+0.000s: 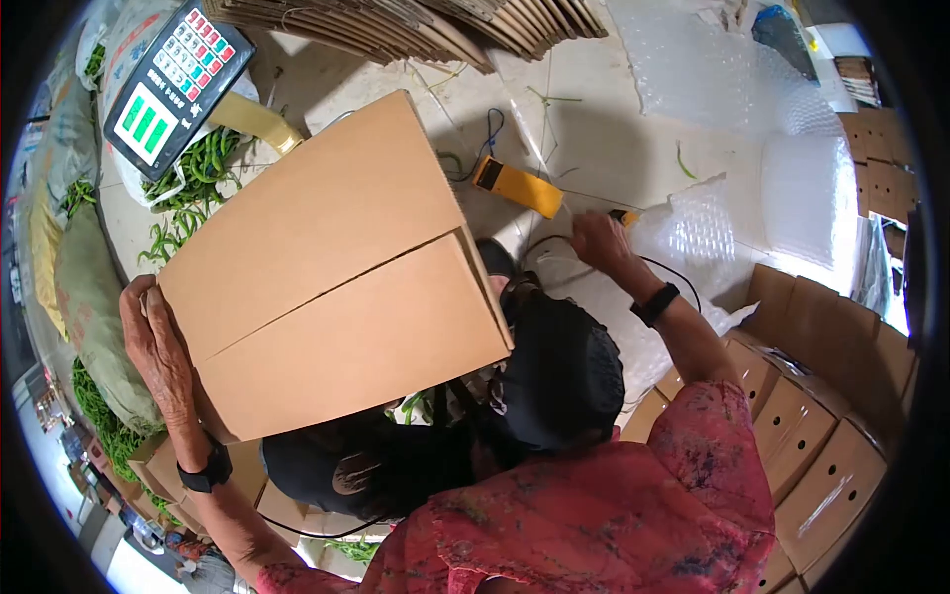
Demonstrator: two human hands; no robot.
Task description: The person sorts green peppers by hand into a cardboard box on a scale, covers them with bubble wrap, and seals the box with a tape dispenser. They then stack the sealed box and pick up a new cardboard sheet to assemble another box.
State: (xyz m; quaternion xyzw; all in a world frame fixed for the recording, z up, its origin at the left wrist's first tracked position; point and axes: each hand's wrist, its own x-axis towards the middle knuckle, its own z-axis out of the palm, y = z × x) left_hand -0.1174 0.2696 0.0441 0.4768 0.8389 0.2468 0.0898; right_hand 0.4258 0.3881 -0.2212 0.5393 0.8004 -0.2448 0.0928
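Observation:
A closed cardboard box lies tilted across my black-clothed legs, its long flap seam facing up. My left hand grips its left edge, fingers on the near face and the rest hidden behind the side. Over the floor to the right of the box, my right hand is closed in a fist. What it holds, if anything, is hidden. A small yellow and black piece shows just beyond its knuckles. Nearby on the floor lies a yellow block-shaped tool with a black end and a blue cord loop.
At upper left stands a scale's keypad display, with green peppers beneath it. Flattened cardboard is stacked at the top. Bubble wrap spreads at right above several cardboard boxes. Full sacks line the left.

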